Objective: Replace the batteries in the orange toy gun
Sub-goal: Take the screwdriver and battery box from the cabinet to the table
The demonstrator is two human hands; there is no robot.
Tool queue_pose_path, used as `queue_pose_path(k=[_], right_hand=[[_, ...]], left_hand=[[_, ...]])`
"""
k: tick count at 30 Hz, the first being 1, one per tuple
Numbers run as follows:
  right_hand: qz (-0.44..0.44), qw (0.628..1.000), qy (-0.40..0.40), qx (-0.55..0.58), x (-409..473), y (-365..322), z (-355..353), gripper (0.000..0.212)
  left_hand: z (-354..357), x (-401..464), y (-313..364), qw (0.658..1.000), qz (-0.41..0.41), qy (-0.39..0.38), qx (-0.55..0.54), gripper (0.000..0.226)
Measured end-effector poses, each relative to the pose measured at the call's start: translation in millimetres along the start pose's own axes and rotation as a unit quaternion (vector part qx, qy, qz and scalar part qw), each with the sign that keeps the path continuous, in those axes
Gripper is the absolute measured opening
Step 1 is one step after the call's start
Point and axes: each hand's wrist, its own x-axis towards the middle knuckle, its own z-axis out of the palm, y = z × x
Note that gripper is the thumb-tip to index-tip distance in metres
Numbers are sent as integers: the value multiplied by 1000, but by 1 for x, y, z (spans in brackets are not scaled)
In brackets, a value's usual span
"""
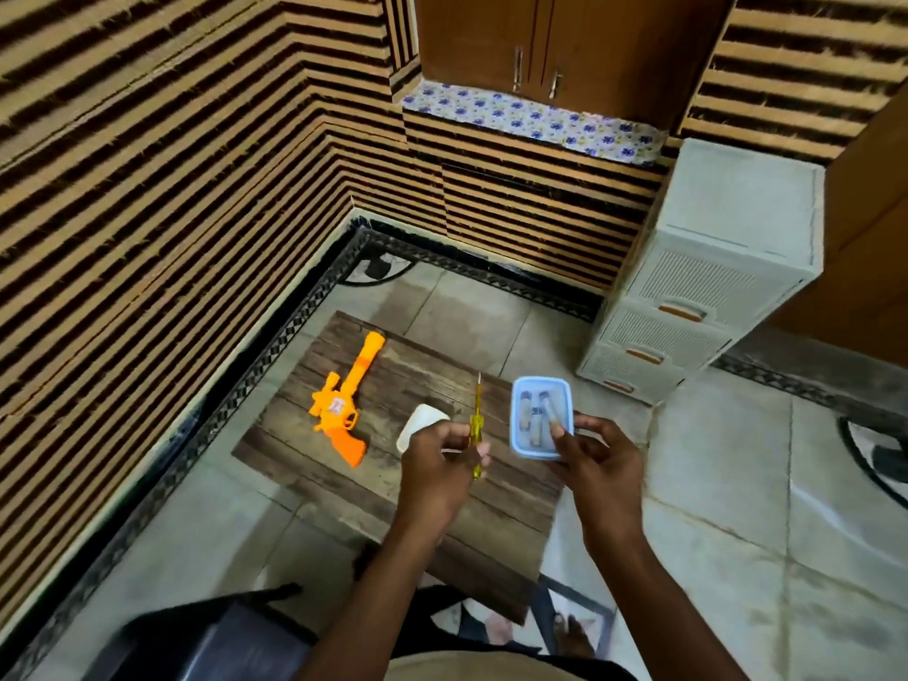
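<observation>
The orange toy gun [341,404] lies flat on the left part of a low wooden table [393,498], with neither hand touching it. A yellow-handled screwdriver [475,421] points away from me at the table's middle. My left hand [439,466] is curled over its handle and hides part of a small white cup [418,423]; whether it grips the handle is unclear. A blue-rimmed plastic box [540,419] holds several batteries. My right hand [598,465] pinches the box's near right rim, with one finger inside and the thumb outside.
The table stands on a tiled floor [712,533] near striped walls. A grey plastic drawer unit [697,297] stands at the right. A dark stool [186,641] is at the lower left, and my foot shows below the table's near edge.
</observation>
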Motion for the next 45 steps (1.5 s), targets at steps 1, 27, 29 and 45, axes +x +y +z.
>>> queue_pose_path(k=[1,27,29,45], right_hand=[[6,1000,21,9,-1,7,20,12],[132,958,253,-38,42,174,206,10],[145,953,259,-54,57,208,203,11],[19,893,400,-205,130,422,179,9]], left_hand=[[-18,17,-1,1000,0,-19,9,18],[-147,253,-109,969,-61,-145,188,25],[-144,271,-133,967,-76,-138,202,24],[-118,391,-315,931,90,-91,343,23]])
